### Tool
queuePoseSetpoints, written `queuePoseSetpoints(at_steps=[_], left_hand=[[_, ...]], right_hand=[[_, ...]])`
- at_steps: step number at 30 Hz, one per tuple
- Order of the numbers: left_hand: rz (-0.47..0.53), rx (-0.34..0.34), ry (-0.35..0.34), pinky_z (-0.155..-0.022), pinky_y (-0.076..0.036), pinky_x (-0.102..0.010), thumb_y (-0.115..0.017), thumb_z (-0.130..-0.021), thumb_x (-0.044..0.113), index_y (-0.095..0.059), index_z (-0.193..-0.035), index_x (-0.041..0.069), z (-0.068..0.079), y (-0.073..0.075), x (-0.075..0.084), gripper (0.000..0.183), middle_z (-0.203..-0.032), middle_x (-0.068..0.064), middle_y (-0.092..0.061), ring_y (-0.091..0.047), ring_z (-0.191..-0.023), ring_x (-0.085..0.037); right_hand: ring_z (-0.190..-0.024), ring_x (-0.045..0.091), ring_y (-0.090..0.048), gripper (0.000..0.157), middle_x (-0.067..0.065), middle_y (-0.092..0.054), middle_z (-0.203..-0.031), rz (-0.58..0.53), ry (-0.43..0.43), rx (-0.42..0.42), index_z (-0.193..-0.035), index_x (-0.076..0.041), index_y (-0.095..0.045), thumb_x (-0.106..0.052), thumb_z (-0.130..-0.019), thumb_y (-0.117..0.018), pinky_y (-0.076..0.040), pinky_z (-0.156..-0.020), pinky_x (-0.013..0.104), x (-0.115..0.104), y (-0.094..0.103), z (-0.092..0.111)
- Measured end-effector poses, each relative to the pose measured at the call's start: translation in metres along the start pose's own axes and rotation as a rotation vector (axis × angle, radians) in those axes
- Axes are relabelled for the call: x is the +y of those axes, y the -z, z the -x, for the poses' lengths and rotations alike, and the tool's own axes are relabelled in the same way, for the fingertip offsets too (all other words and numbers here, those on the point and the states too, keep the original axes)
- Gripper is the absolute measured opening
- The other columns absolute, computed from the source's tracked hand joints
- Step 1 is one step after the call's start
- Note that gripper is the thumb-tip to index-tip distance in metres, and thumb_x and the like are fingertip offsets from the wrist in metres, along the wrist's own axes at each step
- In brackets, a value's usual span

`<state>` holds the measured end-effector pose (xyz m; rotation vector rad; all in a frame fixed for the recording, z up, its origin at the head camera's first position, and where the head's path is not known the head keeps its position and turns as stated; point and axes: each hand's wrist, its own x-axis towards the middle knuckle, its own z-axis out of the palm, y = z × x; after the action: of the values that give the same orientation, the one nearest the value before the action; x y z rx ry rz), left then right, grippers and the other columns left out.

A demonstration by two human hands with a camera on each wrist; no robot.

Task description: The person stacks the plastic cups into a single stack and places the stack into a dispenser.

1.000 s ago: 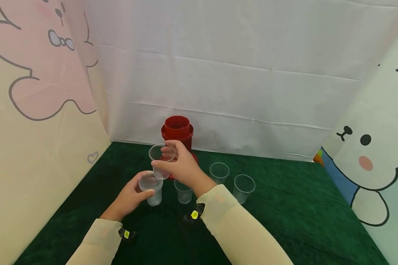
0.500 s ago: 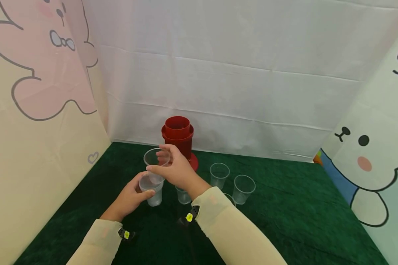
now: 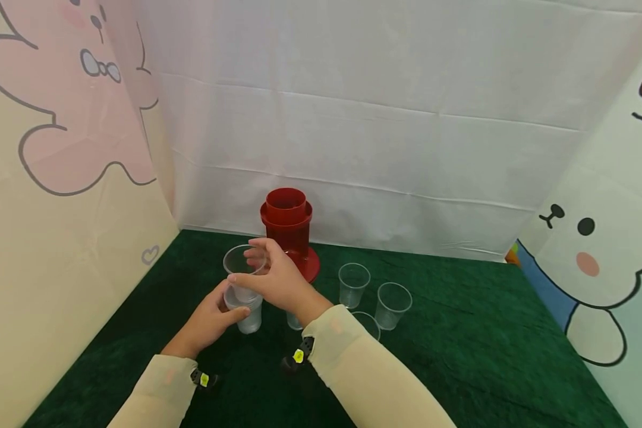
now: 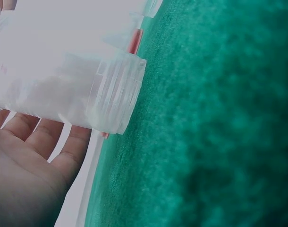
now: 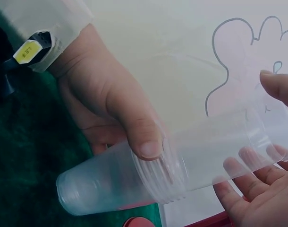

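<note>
My left hand (image 3: 214, 318) grips a stack of nested clear plastic cups (image 3: 250, 318), its thumb near the rim. Several rims lie tight together under that thumb in the right wrist view, where the stack (image 5: 106, 184) tapers toward the green cloth. With my right hand (image 3: 278, 279) I hold another clear cup (image 5: 215, 156) by its upper part, thumb on one side and fingers on the other. Its lower end sits inside the mouth of the stack. In the left wrist view the palm (image 4: 30, 175) and fingers lie along the stack's side, with the stack's base close to the cloth.
Behind my right hand stands a red cylindrical container (image 3: 286, 229) with a round base. Single clear cups stand to the right: a back one (image 3: 353, 285), a right one (image 3: 393, 306) and one partly behind my sleeve (image 3: 368, 324). Another cup (image 3: 294, 321) is mostly hidden under my right wrist.
My right hand has moved left and down, bringing its cup from above the stack into the stack's mouth. My left hand keeps its hold, nearly still.
</note>
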<state>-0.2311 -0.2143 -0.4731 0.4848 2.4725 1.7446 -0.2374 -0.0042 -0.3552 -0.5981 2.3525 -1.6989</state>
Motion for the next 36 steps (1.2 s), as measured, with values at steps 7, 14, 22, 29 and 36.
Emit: queuePoseSetpoints(at_steps=[7,14,22,29,36], left_hand=[[-0.004,-0.004,0.005,-0.105,-0.047,-0.058,-0.069,-0.101,0.027,-0.034,-0.155,0.011,-0.001,0.001,-0.001,0.067,-0.144,-0.019,-0.050,-0.055,-0.126,-0.038],[-0.007,0.002,-0.018,-0.103,-0.050,-0.055,-0.068,-0.101,0.025,-0.041,-0.151,0.013,-0.002,0.001,-0.003,0.058,-0.144,-0.017,-0.051,-0.055,-0.123,-0.037],[0.039,-0.014,-0.028,-0.103,-0.052,-0.047,-0.068,-0.101,0.022,-0.039,-0.152,0.013,-0.001,-0.001,-0.003,0.060,-0.146,-0.018,-0.052,-0.058,-0.126,-0.037],[0.017,-0.003,-0.032,-0.104,-0.049,-0.055,-0.070,-0.100,0.026,-0.040,-0.152,0.016,-0.003,-0.003,-0.002,0.061,-0.145,-0.016,-0.053,-0.057,-0.127,-0.037],[-0.018,0.000,0.002,-0.105,-0.047,-0.058,-0.071,-0.099,0.027,-0.038,-0.152,0.013,-0.001,-0.002,0.000,0.065,-0.146,-0.018,-0.051,-0.055,-0.128,-0.039]], right_hand=[[-0.130,0.012,-0.055,0.068,-0.007,-0.059,-0.143,0.030,0.008,-0.018,-0.149,-0.026,-0.044,-0.034,-0.091,-0.080,-0.051,-0.104,0.037,0.007,0.000,-0.002],[-0.137,0.014,-0.051,0.069,-0.008,-0.055,-0.149,0.051,-0.018,-0.032,-0.149,-0.028,-0.045,-0.040,-0.091,-0.079,-0.048,-0.107,0.042,0.014,-0.004,-0.002],[-0.142,0.016,-0.046,0.079,-0.014,-0.049,-0.153,0.045,-0.091,-0.063,-0.154,-0.030,-0.042,-0.044,-0.087,-0.081,-0.044,-0.111,0.044,0.027,-0.010,0.001],[-0.142,0.018,-0.046,0.086,-0.011,-0.048,-0.155,0.078,-0.100,-0.073,-0.158,-0.028,-0.039,-0.045,-0.086,-0.082,-0.044,-0.112,0.045,0.033,-0.011,0.001],[-0.142,0.018,-0.046,0.085,-0.012,-0.048,-0.155,0.047,-0.101,-0.050,-0.158,-0.030,-0.040,-0.043,-0.086,-0.083,-0.044,-0.111,0.046,0.035,-0.008,0.008]])
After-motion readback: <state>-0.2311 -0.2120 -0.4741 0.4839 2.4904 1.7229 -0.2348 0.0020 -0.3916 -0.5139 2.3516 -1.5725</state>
